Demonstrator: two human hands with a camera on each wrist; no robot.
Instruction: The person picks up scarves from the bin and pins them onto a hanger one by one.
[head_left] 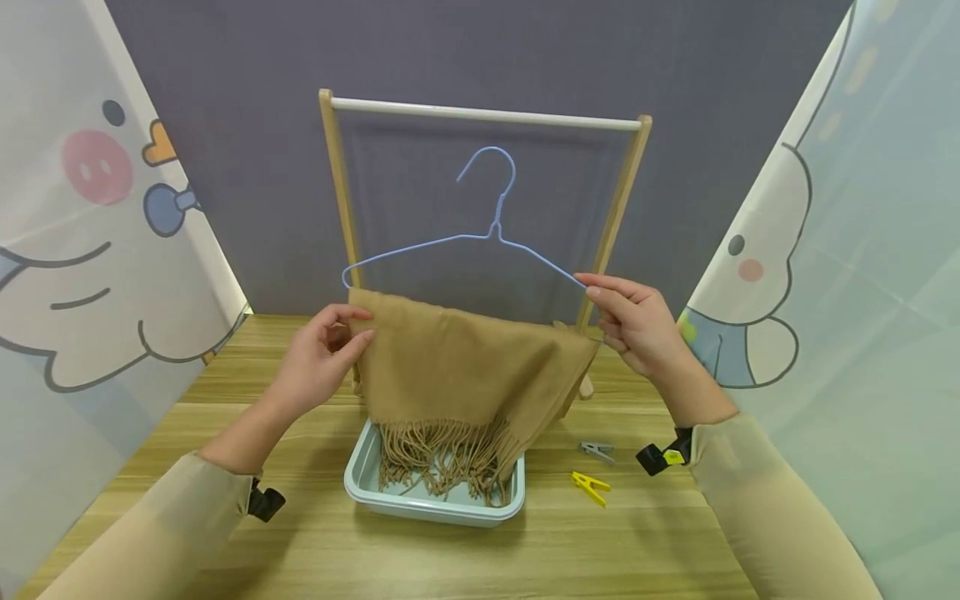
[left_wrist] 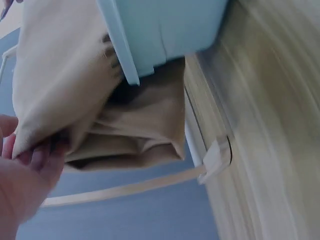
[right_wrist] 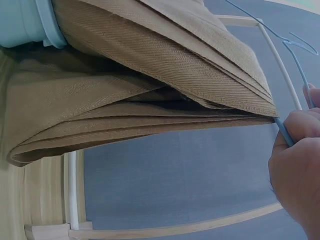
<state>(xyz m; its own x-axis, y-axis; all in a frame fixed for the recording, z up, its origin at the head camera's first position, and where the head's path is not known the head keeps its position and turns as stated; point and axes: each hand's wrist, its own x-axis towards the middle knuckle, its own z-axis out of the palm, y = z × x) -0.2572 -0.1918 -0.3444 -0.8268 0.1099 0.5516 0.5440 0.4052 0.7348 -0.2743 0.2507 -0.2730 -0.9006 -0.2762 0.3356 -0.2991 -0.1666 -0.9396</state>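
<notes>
Pinching scarf [head_left: 457,358] edge in left hand [head_left: 318,362]; right hand [head_left: 637,325] fingers clamp hanger [head_left: 465,237]

The scarf [head_left: 465,367] is plain camel tan, fringe the same. The hanger [head_left: 480,237] is pale blue wire; the tub [head_left: 431,504] — light blue. The rack [head_left: 341,192] is pale wood with a white rail. One peg [head_left: 590,487] is yellow, another peg [head_left: 597,451] grey — both on a wood-grain table [head_left: 600,550].
</notes>
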